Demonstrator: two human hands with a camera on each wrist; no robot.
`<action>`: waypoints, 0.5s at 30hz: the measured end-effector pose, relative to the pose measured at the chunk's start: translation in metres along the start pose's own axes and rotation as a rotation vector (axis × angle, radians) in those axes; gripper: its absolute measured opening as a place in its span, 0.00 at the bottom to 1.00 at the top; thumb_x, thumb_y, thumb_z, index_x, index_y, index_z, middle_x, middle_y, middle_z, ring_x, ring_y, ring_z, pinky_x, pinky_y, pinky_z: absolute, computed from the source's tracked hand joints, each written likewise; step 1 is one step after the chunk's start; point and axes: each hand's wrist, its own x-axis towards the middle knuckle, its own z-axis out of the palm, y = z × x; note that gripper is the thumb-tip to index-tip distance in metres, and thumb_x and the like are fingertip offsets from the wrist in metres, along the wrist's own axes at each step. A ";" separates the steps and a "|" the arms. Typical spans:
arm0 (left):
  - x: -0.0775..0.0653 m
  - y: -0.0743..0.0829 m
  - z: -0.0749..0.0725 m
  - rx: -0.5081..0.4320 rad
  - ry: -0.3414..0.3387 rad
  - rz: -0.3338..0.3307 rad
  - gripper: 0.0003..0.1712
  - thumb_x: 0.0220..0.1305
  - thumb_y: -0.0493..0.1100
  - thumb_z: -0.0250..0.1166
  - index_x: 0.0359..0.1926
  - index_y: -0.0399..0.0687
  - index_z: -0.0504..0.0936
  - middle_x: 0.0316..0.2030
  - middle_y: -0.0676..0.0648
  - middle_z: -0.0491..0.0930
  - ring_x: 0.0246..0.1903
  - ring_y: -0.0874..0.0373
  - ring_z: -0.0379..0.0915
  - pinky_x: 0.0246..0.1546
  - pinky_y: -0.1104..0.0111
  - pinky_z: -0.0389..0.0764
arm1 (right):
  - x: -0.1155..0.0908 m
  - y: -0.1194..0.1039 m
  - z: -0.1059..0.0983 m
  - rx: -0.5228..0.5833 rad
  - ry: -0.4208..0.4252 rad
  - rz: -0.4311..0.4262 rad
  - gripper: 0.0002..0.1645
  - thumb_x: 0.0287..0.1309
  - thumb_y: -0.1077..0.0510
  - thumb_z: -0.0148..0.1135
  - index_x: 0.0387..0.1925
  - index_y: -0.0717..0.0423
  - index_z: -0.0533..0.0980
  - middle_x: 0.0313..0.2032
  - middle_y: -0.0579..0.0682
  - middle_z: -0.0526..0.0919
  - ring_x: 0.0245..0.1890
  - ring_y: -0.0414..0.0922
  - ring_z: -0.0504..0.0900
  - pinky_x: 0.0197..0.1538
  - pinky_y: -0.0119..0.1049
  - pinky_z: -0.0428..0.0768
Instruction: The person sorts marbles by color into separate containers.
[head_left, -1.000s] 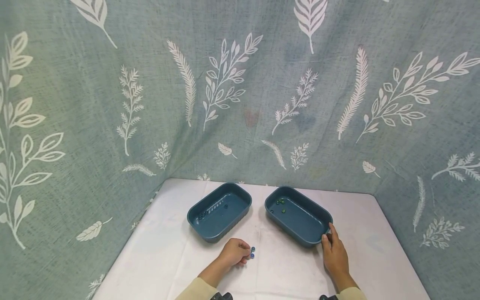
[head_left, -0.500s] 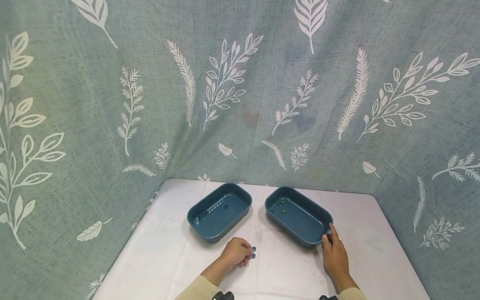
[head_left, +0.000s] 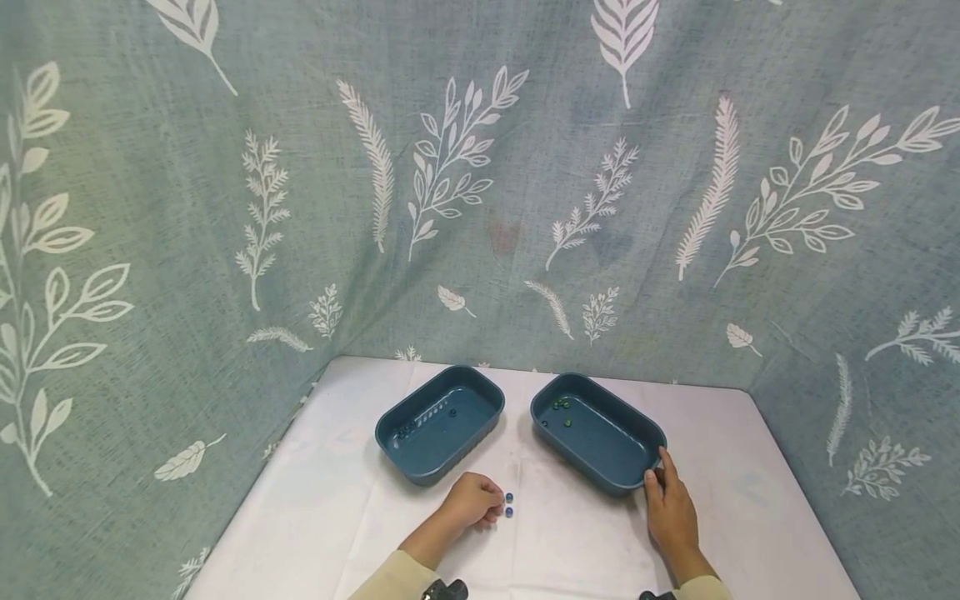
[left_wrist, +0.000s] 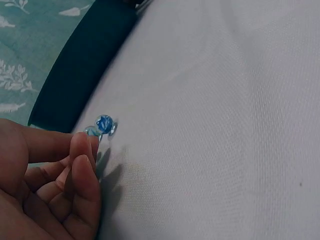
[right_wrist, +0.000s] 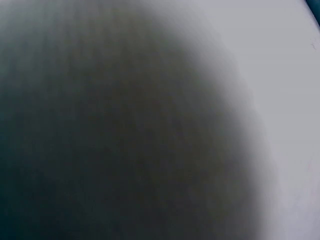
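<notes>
Two small blue glass marbles lie on the white cloth, the nearer marble (head_left: 509, 512) and the farther marble (head_left: 509, 497). My left hand (head_left: 472, 502) is just left of them, fingers curled and tips together; I see nothing held. In the left wrist view a blue-swirled marble (left_wrist: 104, 124) sits past the fingertips, while a second marble (left_wrist: 91, 131) is partly hidden behind them. On the right, my right hand (head_left: 672, 515) touches the near right end of a dark teal tray (head_left: 600, 475) with extended thumb and index finger. A dark blur (right_wrist: 125, 140) fills most of the right wrist view.
Several green and dark marbles (head_left: 567, 423) lie inside the right tray. A matching teal tray (head_left: 442, 471) stands at the left, with several dark marbles (head_left: 406, 429) in it. Leaf-patterned curtains (head_left: 480, 208) border the cloth-covered table (head_left: 577, 550) behind and at both sides.
Both loose marbles have shifted slightly right. My left hand moved a little right with them, then stopped just beside them. My right hand and both trays have not moved.
</notes>
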 end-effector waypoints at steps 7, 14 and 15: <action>-0.001 0.002 -0.011 -0.085 -0.034 -0.021 0.04 0.63 0.35 0.63 0.32 0.40 0.82 0.23 0.47 0.81 0.19 0.58 0.77 0.19 0.69 0.78 | -0.001 -0.002 -0.001 -0.007 -0.015 0.018 0.35 0.76 0.42 0.33 0.77 0.47 0.44 0.60 0.68 0.70 0.62 0.67 0.66 0.64 0.64 0.60; -0.006 0.009 -0.023 -0.163 -0.064 -0.006 0.05 0.64 0.36 0.62 0.35 0.37 0.83 0.26 0.46 0.82 0.21 0.58 0.77 0.21 0.68 0.80 | -0.002 -0.005 -0.003 -0.016 -0.023 0.028 0.35 0.76 0.42 0.32 0.77 0.48 0.44 0.60 0.68 0.71 0.61 0.66 0.66 0.63 0.64 0.61; -0.007 0.010 -0.024 -0.172 -0.068 -0.006 0.05 0.64 0.36 0.62 0.35 0.38 0.83 0.26 0.46 0.82 0.21 0.58 0.77 0.22 0.68 0.80 | -0.002 -0.006 -0.003 -0.015 -0.024 0.028 0.35 0.76 0.42 0.32 0.77 0.48 0.44 0.60 0.68 0.71 0.61 0.66 0.67 0.63 0.64 0.61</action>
